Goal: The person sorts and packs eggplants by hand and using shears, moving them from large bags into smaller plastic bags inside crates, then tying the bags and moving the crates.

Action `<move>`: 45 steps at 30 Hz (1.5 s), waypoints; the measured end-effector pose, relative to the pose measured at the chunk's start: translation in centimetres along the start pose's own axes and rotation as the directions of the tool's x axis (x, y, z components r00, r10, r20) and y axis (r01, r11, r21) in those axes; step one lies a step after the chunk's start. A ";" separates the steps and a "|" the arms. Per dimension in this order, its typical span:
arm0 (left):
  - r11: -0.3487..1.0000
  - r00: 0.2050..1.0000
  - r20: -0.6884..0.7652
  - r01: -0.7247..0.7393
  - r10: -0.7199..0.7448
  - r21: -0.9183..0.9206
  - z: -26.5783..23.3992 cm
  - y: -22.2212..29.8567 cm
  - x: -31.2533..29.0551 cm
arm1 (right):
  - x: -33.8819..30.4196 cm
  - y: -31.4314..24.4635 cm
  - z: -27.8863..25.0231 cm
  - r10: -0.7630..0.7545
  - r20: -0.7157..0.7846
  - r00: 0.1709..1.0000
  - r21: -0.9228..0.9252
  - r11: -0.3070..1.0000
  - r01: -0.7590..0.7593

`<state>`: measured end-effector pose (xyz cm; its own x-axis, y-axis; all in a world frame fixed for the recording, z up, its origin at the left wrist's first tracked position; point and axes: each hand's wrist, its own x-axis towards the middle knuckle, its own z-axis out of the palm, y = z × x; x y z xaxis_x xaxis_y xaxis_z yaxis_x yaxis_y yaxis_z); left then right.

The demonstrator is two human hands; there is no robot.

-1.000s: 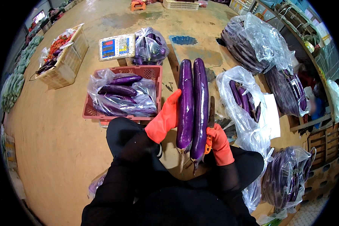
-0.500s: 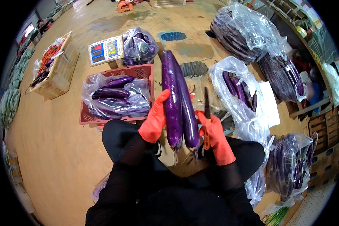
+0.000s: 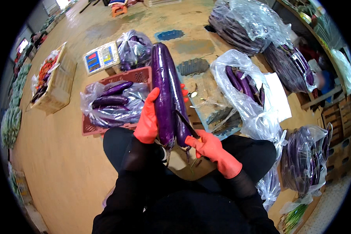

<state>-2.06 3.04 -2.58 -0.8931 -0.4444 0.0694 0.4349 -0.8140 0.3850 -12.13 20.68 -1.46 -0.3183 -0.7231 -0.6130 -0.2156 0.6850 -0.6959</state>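
Two long, glossy purple eggplants lie side by side before me, the left one point(image 3: 162, 101) and the right one point(image 3: 179, 103), stem ends toward my lap. My left hand point(image 3: 146, 121), in a red rubber glove, is wrapped around both, its fingertips showing past their right side. My gloved right hand point(image 3: 214, 151) grips a knife point(image 3: 186, 123) with an orange handle. Its dark blade slants over the lower part of the right eggplant; I cannot tell whether it touches the skin. The handle is mostly hidden in the fist.
Left of my knees stands a red crate point(image 3: 93, 131) with bagged eggplants, a scale point(image 3: 101, 57) behind it. On the right lie an open clear bag point(image 3: 228, 64) of eggplants and several fuller bags. A beige crate point(image 3: 62, 84) stands far left.
Both eggplants have shifted slightly left and up with my left hand. My right hand has turned the knife from pointing upward to slanting left across the right eggplant.
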 end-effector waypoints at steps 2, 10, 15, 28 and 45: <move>1.000 1.000 0.029 -0.005 0.005 0.016 -0.1 0.5 -0.5 | 0.7 0.8 0.5 -0.039 -0.059 0.997 0.064 0.997 0.043; 1.000 0.981 -0.193 -0.006 0.009 0.016 -2.0 -1.2 1.1 | 10.9 7.5 -13.4 0.167 -0.537 0.827 0.623 0.739 0.256; 1.000 0.952 -0.305 0.002 -0.003 -0.005 -3.2 -0.6 0.3 | 15.5 8.5 -18.7 0.017 -0.739 0.674 0.053 0.998 0.034; 0.993 0.891 -0.451 0.011 0.044 0.119 -4.5 0.1 -1.1 | 26.9 14.6 -7.5 -0.374 -0.499 0.782 -0.390 0.903 0.183; 0.936 0.762 -0.546 -0.257 0.349 0.240 -3.6 -0.9 3.1 | 14.7 -4.7 -5.5 -0.511 0.192 0.838 0.499 0.786 0.365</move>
<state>-4.81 1.06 -6.04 -0.4659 -0.8267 -0.3155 0.6091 -0.5583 0.5633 -20.90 7.32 -5.19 0.0202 -0.9730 -0.2299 0.1751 0.2298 -0.9574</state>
